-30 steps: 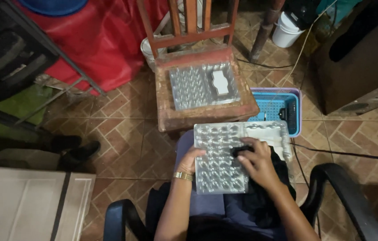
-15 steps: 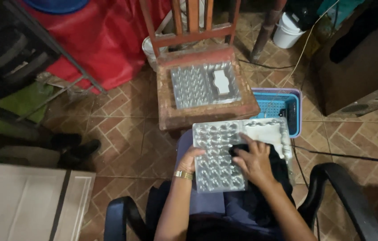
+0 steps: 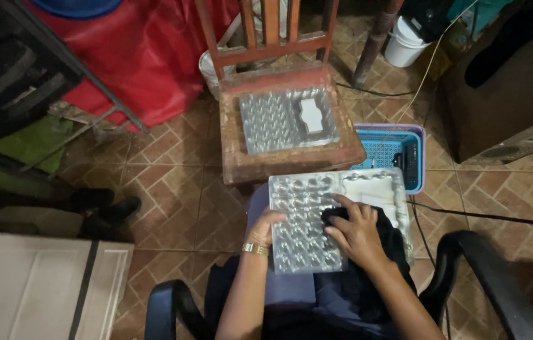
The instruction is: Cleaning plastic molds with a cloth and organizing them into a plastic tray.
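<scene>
At lower centre, the left hand (image 3: pixel 271 228) grips the clear plastic tray (image 3: pixel 307 217) steady while the right hand (image 3: pixel 356 232), clenching a black cloth (image 3: pixel 335 216), should rub each dimple firmly.

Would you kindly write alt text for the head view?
A seated person's right hand presses a black cloth onto a clear plastic blister tray on their lap, left hand gripping its edge. Another tray lies on a wooden chair.

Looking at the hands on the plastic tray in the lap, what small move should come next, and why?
Probably slide the right hand with the black cloth on to the next row of pockets. The left hand steadies the clear tray at its edge, and the cloth covers only a few pockets.
</scene>
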